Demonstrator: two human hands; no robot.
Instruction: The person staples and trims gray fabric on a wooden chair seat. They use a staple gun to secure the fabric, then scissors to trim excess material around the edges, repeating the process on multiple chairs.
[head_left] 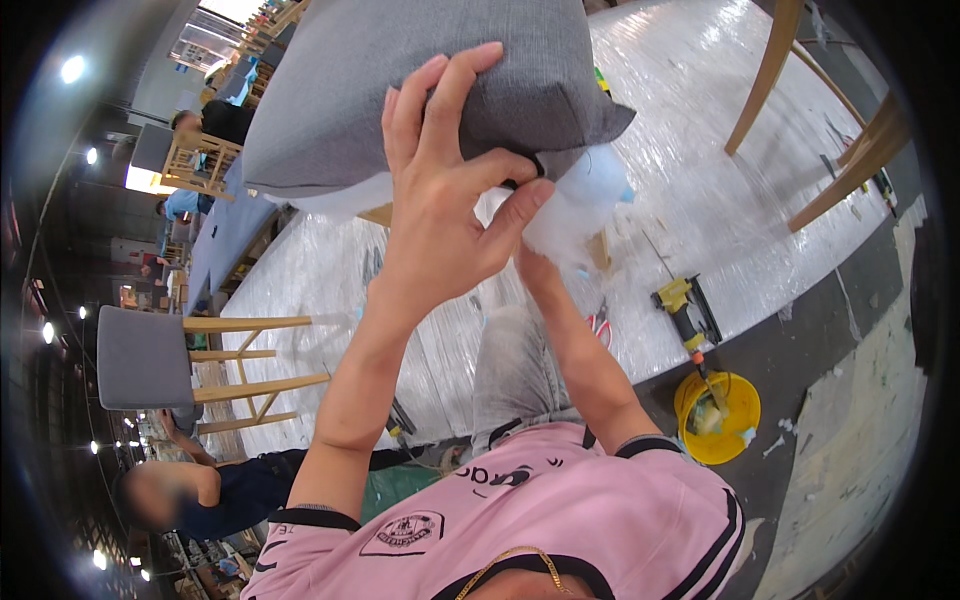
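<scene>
A grey fabric-covered cushioned seat (370, 100) is raised in front of me, with white padding (575, 205) showing beneath its lower edge and corner. My left hand (435, 195) lies against its near side, two fingers stretched up over the grey cloth. The thumb and forefinger of that hand pinch the dark edge of the fabric cover near the corner. My right hand (530, 262) reaches up under the seat next to the padding. Its fingers are hidden behind my left hand and the padding.
A plastic-wrapped table (680, 200) bears scissors (601, 325) and a yellow staple gun (685, 305). A yellow bucket (745, 410) stands below its edge. Wooden chair legs (765, 75) rise at right. A grey-backed chair (145, 357) and a person in dark clothes (240, 500) are at left.
</scene>
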